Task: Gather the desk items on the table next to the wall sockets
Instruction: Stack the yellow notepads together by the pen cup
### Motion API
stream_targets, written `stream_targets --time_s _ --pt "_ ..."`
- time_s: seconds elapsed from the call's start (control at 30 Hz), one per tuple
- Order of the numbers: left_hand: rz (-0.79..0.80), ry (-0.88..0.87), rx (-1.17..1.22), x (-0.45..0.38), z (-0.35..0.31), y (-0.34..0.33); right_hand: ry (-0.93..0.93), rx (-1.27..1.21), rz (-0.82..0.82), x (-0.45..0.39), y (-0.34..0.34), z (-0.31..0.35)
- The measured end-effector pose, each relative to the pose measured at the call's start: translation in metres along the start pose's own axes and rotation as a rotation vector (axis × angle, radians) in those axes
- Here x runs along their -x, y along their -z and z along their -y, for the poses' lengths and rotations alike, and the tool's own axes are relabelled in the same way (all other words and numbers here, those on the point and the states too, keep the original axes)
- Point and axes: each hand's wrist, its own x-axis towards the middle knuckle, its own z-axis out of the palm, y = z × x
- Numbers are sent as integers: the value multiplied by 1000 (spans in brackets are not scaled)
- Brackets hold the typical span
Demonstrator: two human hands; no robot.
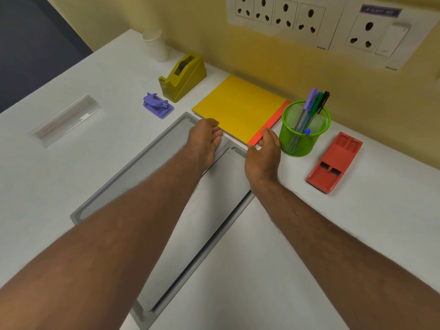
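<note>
A yellow notebook [240,108] with a red spine lies flat on the white table [95,75], close to the wall below the sockets [278,14]. My left hand [206,139] touches its near left edge with curled fingers. My right hand [263,153] pinches the near corner at the red spine. A green mesh pen holder [302,136] with several pens stands just right of the notebook. A red tray-like desk item [333,163] lies farther right. An olive tape dispenser [183,77] and a purple hole punch [157,105] sit left of the notebook.
A grey cable-tray lid [133,167] is set into the table under my forearms. A stack of white paper cups [156,45] stands by the wall at the back left. A clear plastic holder [64,120] lies at the left.
</note>
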Motion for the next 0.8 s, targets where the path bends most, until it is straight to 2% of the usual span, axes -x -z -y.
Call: stream_targets --time_s 0.47,0.53,0.7,0.8 --pt "-18 -46 -87 7 7 4 -7 -2 0 -1 -3 -5" --pt "0 -105 -214 14 8 9 -13 -19 8 2 -1 -2" --pt "95 -406 -784 52 21 38 63 25 97 31 16 10" --pt "65 -475 -919 86 35 62 187 132 145 66 31 11"
